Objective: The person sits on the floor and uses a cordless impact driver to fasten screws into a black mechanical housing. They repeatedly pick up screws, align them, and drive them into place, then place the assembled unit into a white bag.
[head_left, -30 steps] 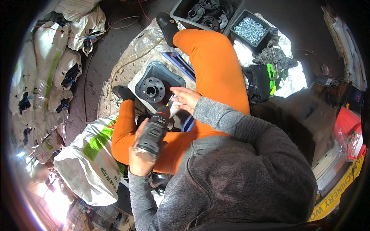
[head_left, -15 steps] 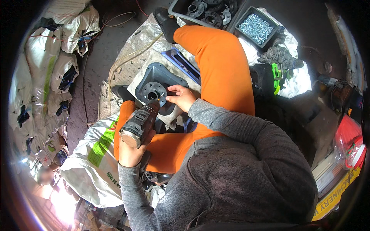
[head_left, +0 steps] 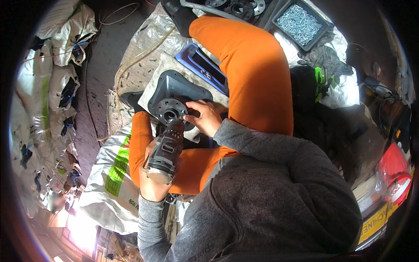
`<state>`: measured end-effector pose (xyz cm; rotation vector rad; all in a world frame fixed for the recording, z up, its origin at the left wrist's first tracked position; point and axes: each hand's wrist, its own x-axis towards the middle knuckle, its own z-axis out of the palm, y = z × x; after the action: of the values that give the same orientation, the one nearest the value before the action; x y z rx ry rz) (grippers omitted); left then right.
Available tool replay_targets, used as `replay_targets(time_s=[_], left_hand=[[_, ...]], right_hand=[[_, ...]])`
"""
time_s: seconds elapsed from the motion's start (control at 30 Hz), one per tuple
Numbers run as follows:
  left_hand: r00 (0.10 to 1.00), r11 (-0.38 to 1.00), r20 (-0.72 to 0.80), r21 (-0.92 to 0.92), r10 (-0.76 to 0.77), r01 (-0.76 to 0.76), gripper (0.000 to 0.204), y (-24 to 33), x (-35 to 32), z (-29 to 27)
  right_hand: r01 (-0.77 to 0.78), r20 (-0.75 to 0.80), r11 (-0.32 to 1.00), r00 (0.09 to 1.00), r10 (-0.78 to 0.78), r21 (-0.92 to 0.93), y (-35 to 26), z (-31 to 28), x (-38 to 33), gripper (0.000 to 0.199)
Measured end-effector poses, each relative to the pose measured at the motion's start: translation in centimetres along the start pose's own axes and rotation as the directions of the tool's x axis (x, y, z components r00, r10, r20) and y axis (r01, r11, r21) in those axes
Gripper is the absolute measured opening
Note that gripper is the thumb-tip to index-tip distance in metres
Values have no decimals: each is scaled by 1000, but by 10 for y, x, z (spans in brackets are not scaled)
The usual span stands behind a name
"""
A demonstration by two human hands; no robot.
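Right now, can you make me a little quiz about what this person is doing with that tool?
1. True or false: the left hand grips the cordless drill.
2. What does the right hand rest on?
A. the tray of screws
B. the dark grey part with a round hub
C. the white sack
3. Fill in: the person's trousers are ____.

Key: 1 true. The drill's nose points at the round hub. 2 B. The fingers touch the hub beside the drill tip. 3 orange.
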<state>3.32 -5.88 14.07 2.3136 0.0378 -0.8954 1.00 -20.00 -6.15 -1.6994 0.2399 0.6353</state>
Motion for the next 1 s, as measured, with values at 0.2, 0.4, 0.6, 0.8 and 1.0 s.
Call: replay_targets(time_s=[0.2, 0.4, 0.6, 0.8, 1.0], left_hand=[[1000, 995, 6, -96, -20, 21, 57, -9, 5, 1], [997, 997, -35, -49, 62, -63, 41, -15, -2, 2], [942, 933, -168, -267, -290, 240, 33, -25, -28, 42], [971, 932, -238, -352, 1, -87, 36, -19, -17, 49], [969, 828, -243, -552, -43, -102, 27, -9, -24, -10]], right_hand=[[39, -19, 999, 999, -40, -21, -4, -1, -1, 38], [40, -1, 999, 999, -40, 0, -1, 3, 1, 36], [183, 1, 979, 983, -184, -95, 10, 5, 8, 42], [139, -49, 924, 985, -167, -357, 2, -1, -4, 43], [107, -46, 884, 989, -143, -455, 0, 0, -5, 52]])
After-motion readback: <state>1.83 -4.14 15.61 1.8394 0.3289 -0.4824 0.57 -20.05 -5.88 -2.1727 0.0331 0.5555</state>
